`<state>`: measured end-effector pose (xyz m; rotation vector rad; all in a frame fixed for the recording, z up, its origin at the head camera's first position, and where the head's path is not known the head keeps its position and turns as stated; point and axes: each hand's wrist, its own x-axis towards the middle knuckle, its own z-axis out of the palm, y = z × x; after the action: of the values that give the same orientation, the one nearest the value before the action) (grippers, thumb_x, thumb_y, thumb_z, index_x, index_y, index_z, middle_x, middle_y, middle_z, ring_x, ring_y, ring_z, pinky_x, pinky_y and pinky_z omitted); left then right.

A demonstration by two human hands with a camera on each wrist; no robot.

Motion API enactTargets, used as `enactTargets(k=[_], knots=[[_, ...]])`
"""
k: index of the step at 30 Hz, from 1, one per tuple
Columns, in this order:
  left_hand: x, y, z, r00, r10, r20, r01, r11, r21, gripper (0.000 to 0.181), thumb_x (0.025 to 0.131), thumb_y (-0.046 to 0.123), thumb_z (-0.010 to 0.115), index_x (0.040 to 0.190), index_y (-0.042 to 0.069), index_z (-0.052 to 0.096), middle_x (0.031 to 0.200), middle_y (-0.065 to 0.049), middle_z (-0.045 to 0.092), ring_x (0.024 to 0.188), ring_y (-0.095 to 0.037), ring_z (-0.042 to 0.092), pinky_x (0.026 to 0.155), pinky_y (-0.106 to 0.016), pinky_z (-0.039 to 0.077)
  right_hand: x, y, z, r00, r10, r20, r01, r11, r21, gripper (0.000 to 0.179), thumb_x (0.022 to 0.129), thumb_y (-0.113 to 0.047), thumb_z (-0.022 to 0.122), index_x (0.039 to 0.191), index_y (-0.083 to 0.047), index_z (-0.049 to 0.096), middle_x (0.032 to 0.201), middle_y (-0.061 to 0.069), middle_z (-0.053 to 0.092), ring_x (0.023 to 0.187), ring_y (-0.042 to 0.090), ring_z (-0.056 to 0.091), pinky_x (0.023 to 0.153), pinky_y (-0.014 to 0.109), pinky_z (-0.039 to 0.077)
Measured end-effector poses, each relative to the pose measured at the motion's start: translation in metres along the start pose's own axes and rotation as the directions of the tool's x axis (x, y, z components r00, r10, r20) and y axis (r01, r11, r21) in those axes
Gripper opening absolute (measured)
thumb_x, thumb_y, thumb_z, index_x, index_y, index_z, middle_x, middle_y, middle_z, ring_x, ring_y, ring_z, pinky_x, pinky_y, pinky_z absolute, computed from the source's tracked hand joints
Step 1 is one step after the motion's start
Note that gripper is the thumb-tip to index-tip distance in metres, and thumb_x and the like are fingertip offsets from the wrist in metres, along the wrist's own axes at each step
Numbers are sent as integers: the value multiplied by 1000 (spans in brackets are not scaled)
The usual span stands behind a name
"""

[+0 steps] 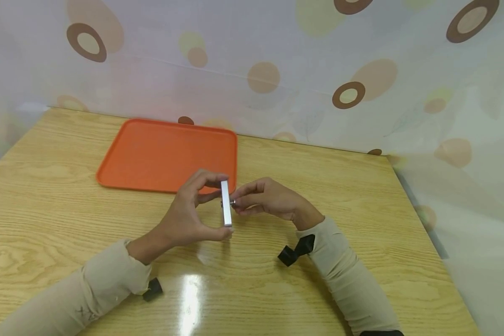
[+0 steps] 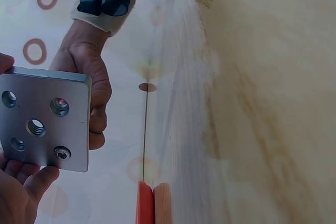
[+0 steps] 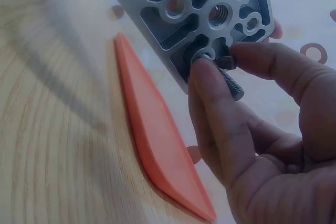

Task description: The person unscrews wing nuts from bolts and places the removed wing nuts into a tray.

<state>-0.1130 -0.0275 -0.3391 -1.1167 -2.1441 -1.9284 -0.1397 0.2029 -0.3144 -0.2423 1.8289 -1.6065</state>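
Upright between the two hands stands a square metal plate (image 1: 226, 205), held over the table. My left hand (image 1: 191, 217) grips it by opposite edges, thumb below and fingers above. In the left wrist view its flat face has several holes, and a socket-head bolt (image 2: 62, 153) sits in one corner hole. From the ribbed back, in the right wrist view, the bolt's threaded shank (image 3: 233, 86) sticks out. At that shank, thumb and index finger of my right hand (image 1: 277, 199) pinch a small nut (image 3: 227, 62), partly hidden by the fingertips.
Behind the left hand, an orange tray (image 1: 168, 154) lies on the wood-grain table (image 1: 353, 205). A patterned curtain (image 1: 235, 42) rises along the table's back edge. Black wrist-worn pieces (image 1: 296, 249) hang at the cuffs.
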Motion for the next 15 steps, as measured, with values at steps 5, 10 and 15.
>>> enactTargets(k=[5, 10, 15], knots=[[0, 1, -2, 999, -34, 18, 35, 999, -15, 82, 63, 0, 87, 136, 1, 50, 126, -13, 54, 120, -23, 53, 105, -36, 56, 0, 0, 1, 1000, -15, -15, 15, 1000, -2, 31, 93, 3, 60, 123, 13, 60, 96, -4, 73, 92, 10, 70, 92, 30, 62], [2, 2, -6, 996, -83, 34, 84, 996, -38, 81, 67, 0, 86, 137, -2, 48, 130, -15, 55, 123, -28, 54, 107, -37, 55, 0, 1, 1, 999, -39, -14, 39, 999, 0, 31, 92, 4, 61, 122, 12, 61, 94, -6, 74, 91, 10, 71, 93, 31, 62], [3, 3, -7, 988, -147, 43, 149, 987, -65, 78, 68, 1, 86, 138, 0, 50, 131, -14, 59, 124, -35, 57, 108, -40, 55, 1, 3, 1, 998, -57, -11, 57, 998, 8, 28, 90, 4, 62, 118, 8, 65, 94, -6, 75, 91, 9, 72, 92, 30, 62]])
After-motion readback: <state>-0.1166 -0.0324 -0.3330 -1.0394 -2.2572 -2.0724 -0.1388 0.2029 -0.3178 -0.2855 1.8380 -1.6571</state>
